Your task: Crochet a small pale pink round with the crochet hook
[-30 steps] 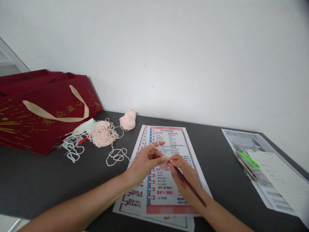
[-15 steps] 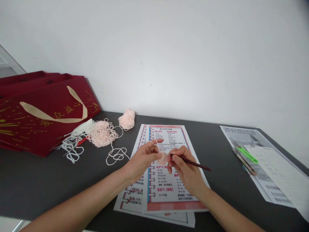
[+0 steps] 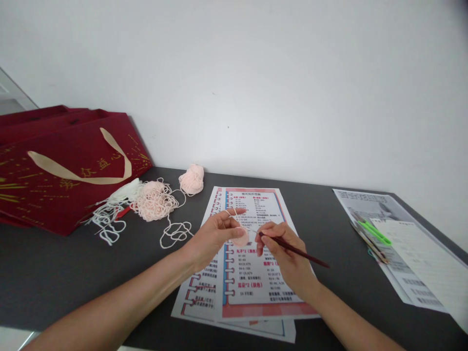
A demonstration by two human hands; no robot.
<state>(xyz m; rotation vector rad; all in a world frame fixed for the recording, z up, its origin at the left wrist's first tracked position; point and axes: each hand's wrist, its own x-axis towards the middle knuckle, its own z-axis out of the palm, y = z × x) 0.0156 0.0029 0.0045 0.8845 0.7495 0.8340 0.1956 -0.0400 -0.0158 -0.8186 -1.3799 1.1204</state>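
My left hand [image 3: 218, 237] pinches a small round piece of pale pink crochet [image 3: 240, 237], with a strand of yarn looped over its raised fingers. In my right hand [image 3: 283, 248] is a crochet hook with a dark brown handle [image 3: 303, 253], held like a pen. Its thin metal tip points left toward the crochet piece; whether it touches the stitches is too small to tell. Both hands hover over printed pattern sheets [image 3: 252, 297]. Loose pink yarn [image 3: 177, 235] trails on the table left of my left hand, near a tangled pink yarn heap [image 3: 155, 202].
A smaller pink yarn ball [image 3: 192, 179] lies near the wall. White yarn [image 3: 109, 214] spreads before dark red gift bags [image 3: 84, 161] at the left. On the right, green-handled scissors [image 3: 376, 233] and thin tools rest on papers [image 3: 413, 253]. The table [image 3: 146, 297] is dark.
My right hand has shifted slightly right with the hook, its tip now farther from my left fingers. The crochet piece has moved slightly left and shows more of its round face.
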